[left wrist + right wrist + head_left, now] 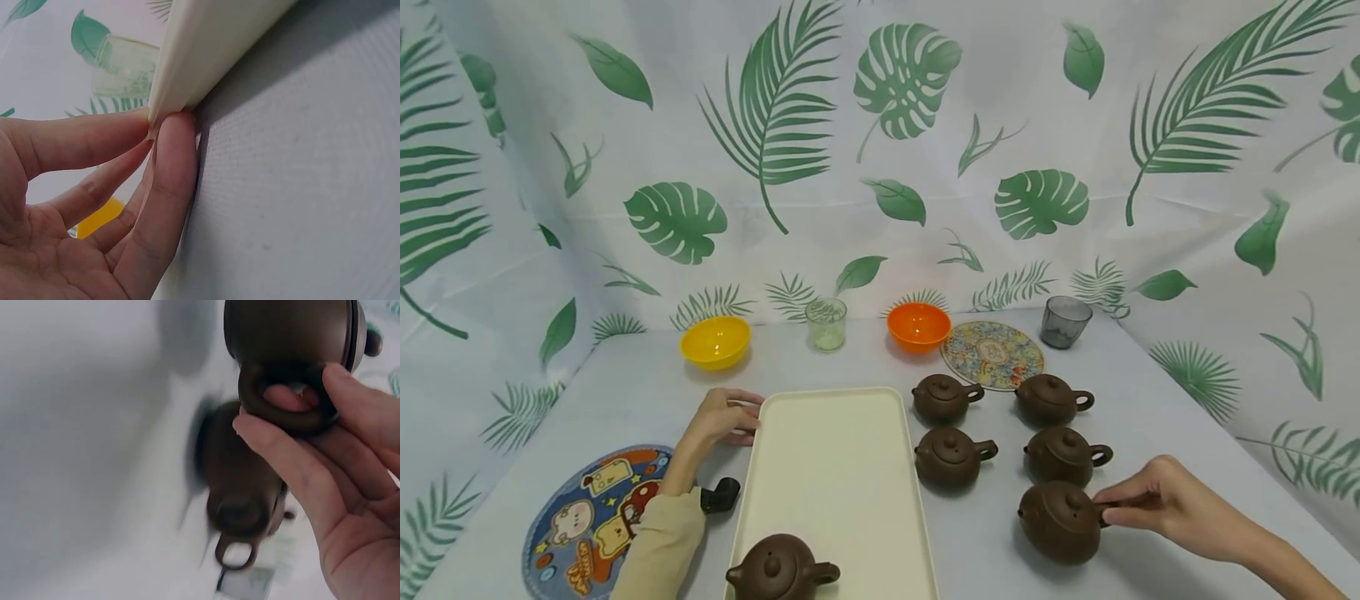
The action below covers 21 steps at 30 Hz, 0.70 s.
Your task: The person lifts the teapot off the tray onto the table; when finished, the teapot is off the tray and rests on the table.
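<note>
My right hand (1165, 504) pinches the loop handle of a dark brown teapot (1060, 523), lidded and tilted above the table, with its spout to the left. In the right wrist view, thumb and fingers close round the handle (284, 419), and another teapot (240, 462) shows beyond. At the upper left corner of a cream tray (831, 475), my left hand (724, 418) holds the edge. Its fingertips meet at the rim (181, 69) in the left wrist view. One brown teapot (781, 568) sits on the tray's near end, its lower part cut off by the frame.
Between tray and right hand stand several more brown teapots (950, 457). Along the back are a yellow bowl (716, 342), a green glass (826, 325), an orange bowl (919, 328), a patterned round mat (992, 356) and a grey glass (1065, 322). A blue cartoon mat (561, 492) lies left.
</note>
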Available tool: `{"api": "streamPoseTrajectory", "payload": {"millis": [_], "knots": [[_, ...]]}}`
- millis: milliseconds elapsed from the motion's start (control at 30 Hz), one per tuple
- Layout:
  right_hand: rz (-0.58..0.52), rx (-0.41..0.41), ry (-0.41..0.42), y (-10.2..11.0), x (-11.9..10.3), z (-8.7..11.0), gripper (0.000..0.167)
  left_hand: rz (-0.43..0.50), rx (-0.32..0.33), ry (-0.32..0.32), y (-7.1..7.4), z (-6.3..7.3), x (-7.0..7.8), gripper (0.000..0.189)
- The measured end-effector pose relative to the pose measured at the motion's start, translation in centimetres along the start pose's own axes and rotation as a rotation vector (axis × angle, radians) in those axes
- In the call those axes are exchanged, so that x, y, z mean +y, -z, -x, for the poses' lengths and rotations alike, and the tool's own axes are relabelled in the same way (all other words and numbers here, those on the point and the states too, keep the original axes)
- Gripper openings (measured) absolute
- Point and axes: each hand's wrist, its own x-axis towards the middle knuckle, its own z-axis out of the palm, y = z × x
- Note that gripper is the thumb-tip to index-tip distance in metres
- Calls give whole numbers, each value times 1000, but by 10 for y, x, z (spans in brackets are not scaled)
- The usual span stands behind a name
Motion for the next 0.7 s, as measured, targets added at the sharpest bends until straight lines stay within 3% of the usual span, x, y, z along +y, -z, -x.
{"api": "streamPoseTrajectory", "payload": {"millis": [367, 700], "knots": [[-16, 4, -62, 15, 25, 32, 31, -1, 6, 11, 1, -2, 0, 43], [-48, -42, -73, 20, 32, 35, 30, -13, 17, 17, 0, 0, 0, 41]]}}
